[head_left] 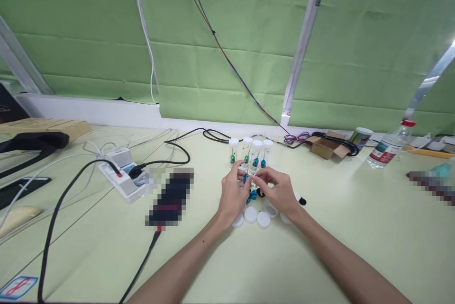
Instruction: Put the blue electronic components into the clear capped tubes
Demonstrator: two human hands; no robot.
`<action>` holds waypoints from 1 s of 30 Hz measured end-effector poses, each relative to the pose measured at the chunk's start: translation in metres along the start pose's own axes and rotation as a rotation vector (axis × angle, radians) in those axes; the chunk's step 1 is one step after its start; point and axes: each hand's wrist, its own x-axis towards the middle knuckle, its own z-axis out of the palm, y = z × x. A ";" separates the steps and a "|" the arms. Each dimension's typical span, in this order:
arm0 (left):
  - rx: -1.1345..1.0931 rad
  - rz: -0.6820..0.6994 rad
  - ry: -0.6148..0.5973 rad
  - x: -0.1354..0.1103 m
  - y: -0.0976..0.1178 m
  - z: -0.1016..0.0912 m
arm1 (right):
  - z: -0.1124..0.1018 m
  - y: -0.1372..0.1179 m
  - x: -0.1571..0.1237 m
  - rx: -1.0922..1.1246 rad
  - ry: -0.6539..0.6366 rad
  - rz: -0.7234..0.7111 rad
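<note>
My left hand [235,194] is closed around a small blue piece [246,178] that has a thin wire-like stem pointing up. Thumb and fingertips of my right hand [279,189] are pinched together right beside it; what they hold is too small to make out. Behind the hands stand several clear tubes with white caps [257,143], with small green pieces [232,157] and blue pieces [263,163] inside. More blue pieces [251,195] lie under my hands, partly hidden. Loose round white caps [263,219] lie on the table nearer to me.
Left of my hands lie a blurred dark phone-like device [171,198] on a cable and a white power strip [122,182] with plugs. An open cardboard box [325,146], a can [361,138] and a water bottle [389,147] stand at the back right. Cables run along the wall.
</note>
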 end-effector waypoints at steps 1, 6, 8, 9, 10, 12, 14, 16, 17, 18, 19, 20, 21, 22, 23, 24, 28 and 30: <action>-0.002 0.001 0.001 0.000 0.000 0.000 | 0.000 0.000 0.000 0.006 0.004 0.007; 0.000 -0.006 -0.001 0.000 0.001 0.000 | 0.000 0.001 -0.001 0.066 0.006 0.060; 0.002 -0.006 -0.005 0.000 0.001 -0.001 | 0.000 0.002 -0.001 0.093 -0.009 0.070; 0.004 -0.003 -0.007 0.000 0.001 -0.001 | 0.000 0.002 -0.001 0.108 -0.019 0.070; 0.007 0.001 -0.006 0.000 0.001 -0.001 | 0.000 0.002 -0.001 0.123 -0.028 0.071; 0.012 0.005 -0.003 0.000 0.001 -0.001 | 0.000 0.003 -0.001 0.142 -0.045 0.067; 0.014 0.002 0.000 0.000 0.001 0.000 | 0.001 0.003 -0.001 0.167 -0.061 0.062; 0.010 -0.005 -0.001 0.000 0.000 0.000 | 0.000 0.003 0.000 0.204 -0.085 0.055; 0.008 -0.006 -0.001 0.000 0.000 0.000 | 0.000 0.003 0.001 0.221 -0.100 0.051; 0.005 -0.008 -0.003 0.000 -0.001 0.000 | 0.000 0.003 0.001 0.234 -0.116 0.046; 0.003 -0.008 -0.003 0.000 -0.001 0.000 | 0.000 0.003 0.002 0.241 -0.129 0.043; 0.001 -0.008 -0.004 0.000 -0.001 0.000 | -0.001 0.003 0.002 0.243 -0.139 0.041; 0.000 -0.009 -0.004 0.000 -0.001 0.000 | -0.001 0.003 0.002 0.243 -0.146 0.041; 0.000 -0.009 -0.005 0.001 -0.001 0.000 | -0.001 0.003 0.002 0.244 -0.152 0.043; -0.001 -0.010 -0.005 0.001 -0.001 0.000 | -0.001 0.003 0.003 0.247 -0.155 0.045; -0.001 -0.011 -0.005 0.001 -0.001 0.000 | -0.001 0.003 0.003 0.253 -0.156 0.048; 0.004 -0.011 0.000 0.001 0.000 0.000 | 0.000 0.003 0.002 0.302 -0.140 0.087; 0.006 -0.011 0.001 0.001 0.001 0.000 | 0.000 0.003 0.002 0.325 -0.127 0.126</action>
